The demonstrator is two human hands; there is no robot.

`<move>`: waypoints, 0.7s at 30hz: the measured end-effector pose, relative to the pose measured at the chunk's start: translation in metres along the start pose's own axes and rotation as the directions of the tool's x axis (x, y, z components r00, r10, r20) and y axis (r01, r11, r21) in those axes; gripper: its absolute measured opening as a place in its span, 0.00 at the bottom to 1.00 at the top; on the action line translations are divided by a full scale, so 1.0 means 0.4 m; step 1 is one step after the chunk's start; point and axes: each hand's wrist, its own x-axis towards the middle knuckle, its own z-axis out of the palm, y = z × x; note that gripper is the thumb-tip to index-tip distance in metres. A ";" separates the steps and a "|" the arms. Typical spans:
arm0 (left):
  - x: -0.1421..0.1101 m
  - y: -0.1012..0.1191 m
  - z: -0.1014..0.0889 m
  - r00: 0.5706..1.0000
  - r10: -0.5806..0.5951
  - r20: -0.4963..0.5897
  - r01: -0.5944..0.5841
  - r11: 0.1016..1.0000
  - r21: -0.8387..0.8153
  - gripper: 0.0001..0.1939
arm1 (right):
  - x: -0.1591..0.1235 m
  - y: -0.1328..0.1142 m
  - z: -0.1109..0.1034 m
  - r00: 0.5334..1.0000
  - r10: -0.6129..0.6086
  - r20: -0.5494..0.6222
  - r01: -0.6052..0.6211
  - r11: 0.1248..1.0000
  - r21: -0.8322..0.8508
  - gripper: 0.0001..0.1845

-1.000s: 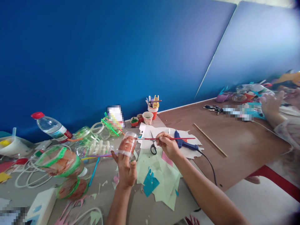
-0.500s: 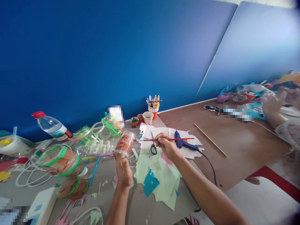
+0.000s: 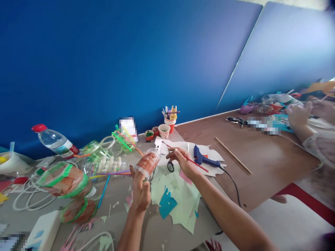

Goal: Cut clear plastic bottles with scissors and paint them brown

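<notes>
My left hand (image 3: pixel 141 190) is closed round the lower end of a clear plastic cup (image 3: pixel 148 163) smeared with red-brown paint, held tilted to the right above the table. In my right hand (image 3: pixel 180 158) a thin red paintbrush (image 3: pixel 198 164) is pinched, its tip pointing up and left, apart from the cup. Below the right hand lie black-handled scissors (image 3: pixel 170 166), partly hidden. A blue glue gun (image 3: pixel 205 158) rests on white paper (image 3: pixel 217 155) to the right. Small paint pots (image 3: pixel 149 135) and a paper cup (image 3: pixel 164 131) stand behind.
Green paper sheets (image 3: pixel 183 209) and a blue scrap (image 3: pixel 167 204) lie in front. Leftward are a water bottle (image 3: pixel 56 142), green-taped painted containers (image 3: pixel 65 179) and a white power strip (image 3: pixel 43 232). A wooden stick (image 3: pixel 232 155) lies rightward; another person's hands (image 3: pixel 299 115) work at far right.
The brush tip has left the cup and swung up, its handle end now lower. My left hand has tipped the cup further right and moved it slightly rightward.
</notes>
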 end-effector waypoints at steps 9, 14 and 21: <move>0.000 0.018 0.004 0.942 0.253 0.222 -0.286 0.949 0.133 0.35 | -0.008 -0.008 -0.011 0.988 -0.003 0.153 0.002 1.000 0.005 0.18; -0.002 0.029 0.005 0.923 0.252 0.292 -0.307 0.938 0.161 0.38 | -0.003 -0.004 -0.024 0.984 0.047 0.170 -0.028 0.994 -0.110 0.18; 0.001 0.034 0.005 0.887 0.272 0.374 -0.354 0.920 0.170 0.38 | 0.005 0.008 -0.036 0.978 0.026 0.208 -0.003 0.994 -0.111 0.18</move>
